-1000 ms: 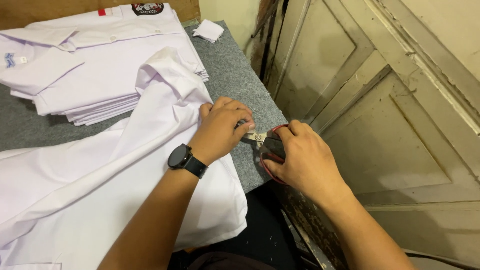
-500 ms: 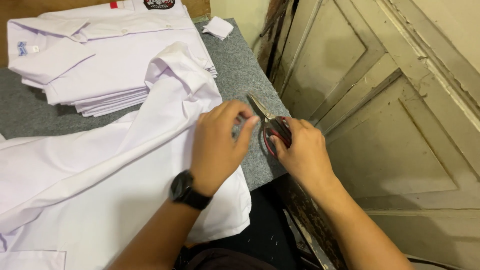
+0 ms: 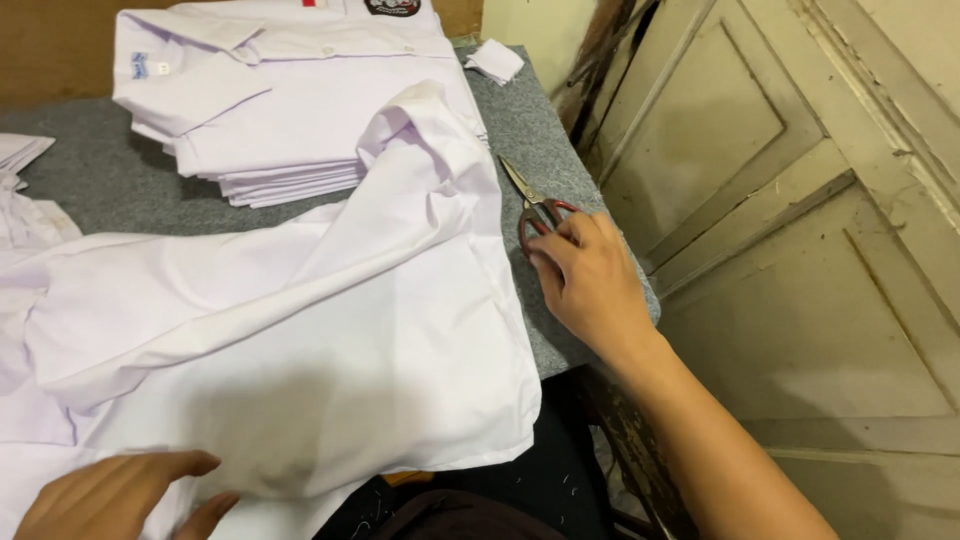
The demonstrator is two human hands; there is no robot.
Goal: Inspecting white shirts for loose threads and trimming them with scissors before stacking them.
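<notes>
The right hand (image 3: 590,280) lies on the grey desk (image 3: 90,180) with its grip loosely spread, fingers stretched toward 11 o'clock, the fingertips (image 3: 545,248) resting on the red handles of a pair of scissors (image 3: 530,200); nothing is pinched or lifted, and whether a finger passes through a handle loop cannot be told. The scissors lie flat on the desk with their blades together, pointing away to 11 o'clock from the hand, just beside the right edge of the white shirt (image 3: 300,330) that is spread out across the near half of the desk. The left hand (image 3: 120,495) sits at the lower left of the view, at about 8 o'clock from the right hand and well apart from it, palm down with its grip open and flat, the fingers pressing on the hem of that shirt. At 11 o'clock from the scissors, a raised fold of the shirt's sleeve stands between them and a stack of folded white shirts (image 3: 290,110). A small white cloth scrap (image 3: 495,60) lies at the far corner of the desk, at 12 o'clock from the scissors. A panelled cream door (image 3: 800,200) fills the right side, close against the desk's edge.
</notes>
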